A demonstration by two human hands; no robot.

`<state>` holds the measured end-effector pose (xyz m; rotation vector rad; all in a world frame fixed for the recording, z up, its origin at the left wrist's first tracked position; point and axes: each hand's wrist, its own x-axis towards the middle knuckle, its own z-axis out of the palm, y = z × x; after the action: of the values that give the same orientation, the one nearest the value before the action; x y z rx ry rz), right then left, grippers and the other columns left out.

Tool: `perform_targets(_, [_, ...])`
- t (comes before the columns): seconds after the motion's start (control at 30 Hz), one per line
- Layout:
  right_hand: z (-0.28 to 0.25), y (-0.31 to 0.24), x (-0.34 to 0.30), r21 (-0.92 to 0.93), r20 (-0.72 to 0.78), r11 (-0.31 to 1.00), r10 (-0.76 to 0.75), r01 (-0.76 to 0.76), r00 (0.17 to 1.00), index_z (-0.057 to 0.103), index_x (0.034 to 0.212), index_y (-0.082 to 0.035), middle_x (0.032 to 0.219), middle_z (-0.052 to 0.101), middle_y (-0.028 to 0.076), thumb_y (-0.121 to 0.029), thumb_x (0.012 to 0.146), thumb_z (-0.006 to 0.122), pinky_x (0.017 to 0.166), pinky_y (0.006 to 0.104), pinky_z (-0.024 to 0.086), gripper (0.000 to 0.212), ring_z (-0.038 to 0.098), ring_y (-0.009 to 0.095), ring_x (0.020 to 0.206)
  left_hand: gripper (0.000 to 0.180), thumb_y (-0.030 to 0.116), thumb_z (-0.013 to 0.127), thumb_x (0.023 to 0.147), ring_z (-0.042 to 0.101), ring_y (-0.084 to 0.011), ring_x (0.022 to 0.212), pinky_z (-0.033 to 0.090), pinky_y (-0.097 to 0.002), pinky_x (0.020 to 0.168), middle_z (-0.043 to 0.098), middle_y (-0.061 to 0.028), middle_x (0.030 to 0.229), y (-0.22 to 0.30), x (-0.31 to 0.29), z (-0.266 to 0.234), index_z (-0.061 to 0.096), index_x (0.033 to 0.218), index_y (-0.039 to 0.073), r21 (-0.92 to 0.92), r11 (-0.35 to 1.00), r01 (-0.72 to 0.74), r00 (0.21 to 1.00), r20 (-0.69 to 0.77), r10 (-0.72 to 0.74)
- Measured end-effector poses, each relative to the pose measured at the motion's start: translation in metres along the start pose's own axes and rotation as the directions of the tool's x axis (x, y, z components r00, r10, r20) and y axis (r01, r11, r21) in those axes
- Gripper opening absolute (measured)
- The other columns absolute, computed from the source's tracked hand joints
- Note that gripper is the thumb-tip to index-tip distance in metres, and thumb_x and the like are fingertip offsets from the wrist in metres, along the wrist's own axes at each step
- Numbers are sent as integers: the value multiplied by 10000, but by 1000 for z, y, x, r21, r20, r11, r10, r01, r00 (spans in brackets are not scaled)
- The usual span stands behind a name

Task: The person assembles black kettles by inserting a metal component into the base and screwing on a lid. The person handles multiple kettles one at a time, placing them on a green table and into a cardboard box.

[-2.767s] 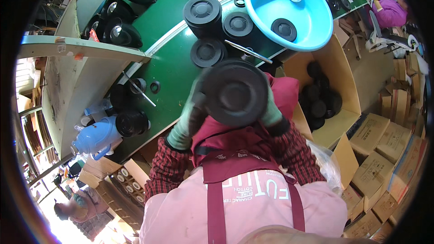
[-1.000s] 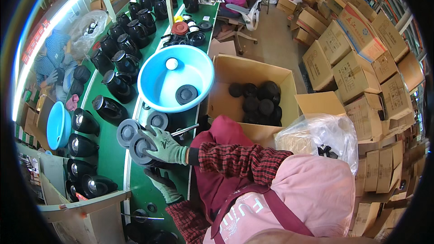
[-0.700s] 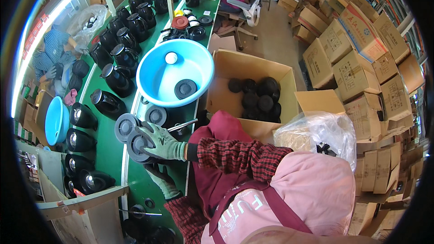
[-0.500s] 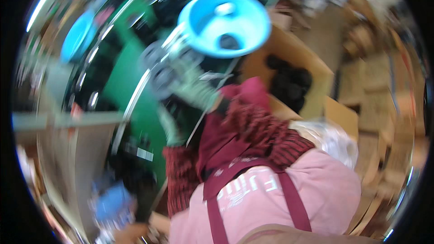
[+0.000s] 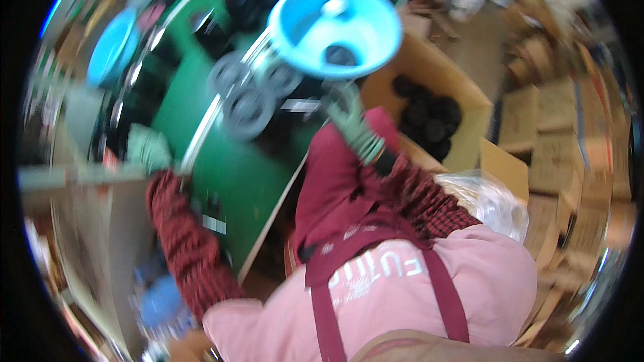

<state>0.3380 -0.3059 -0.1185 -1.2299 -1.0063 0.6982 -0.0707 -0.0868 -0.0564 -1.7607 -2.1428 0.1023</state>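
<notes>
My left hand (image 5: 149, 149), in a pale green glove, reaches far left past the metal rail of the green work surface (image 5: 211, 154); blur hides its fingers. My right hand (image 5: 349, 121), in a similar glove, hovers by the near edge, just below a light blue basin (image 5: 382, 47). Its fingers look apart, and I see nothing held in them. Between my hands lie several grey round parts with ringed faces (image 5: 248, 112), left of the basin. A white round item (image 5: 335, 7) and a dark round one (image 5: 340, 55) are in the basin.
An open cardboard box (image 5: 469, 87) holding black round parts (image 5: 433, 121) stands at my right, with a clear plastic bag (image 5: 493, 211) beside it. Stacked cartons (image 5: 560, 127) fill the right. Another blue basin (image 5: 113, 47) and a grey panel (image 5: 100, 228) are at left.
My left hand has swung out to the left, away from the grey parts. My right hand has drawn off those parts to the right, under the basin. The grey parts stay on the surface.
</notes>
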Motion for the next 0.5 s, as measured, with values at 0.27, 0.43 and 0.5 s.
perform_targets(0.27, [-51, -11, -61, -401, -68, 907, 114, -132, 991, 560, 1328, -30, 1217, 595, 176, -271, 925, 673, 1012, 413, 456, 483, 569, 335, 1144, 296, 81, 524, 942, 624, -366, 1116, 534, -476, 906, 607, -178, 1215, -22, 27, 67, 571, 1234, 87, -93, 955, -281, 949, -175, 262])
perform_targets(0.43, [-35, -41, -62, -430, 83, 899, -59, 89, 995, 548, 1361, -69, 1309, 556, 169, -254, 906, 674, 1068, 424, 431, 508, 547, 336, 1216, 585, -30, 698, 767, 587, -431, 1158, 508, -514, 922, 540, -217, 1315, -29, -51, 0, 540, 1313, 106, -334, 779, -530, 848, -230, 478])
perform_targets(0.5, [-13, -58, -59, -397, 218, 889, -151, 229, 964, 539, 1370, -74, 1346, 541, 167, -247, 889, 683, 1093, 432, 420, 531, 532, 341, 1254, 640, -28, 725, 734, 575, -457, 1139, 497, -535, 922, 535, -208, 1283, -33, -100, -43, 542, 1322, 147, -387, 759, -524, 851, -265, 453])
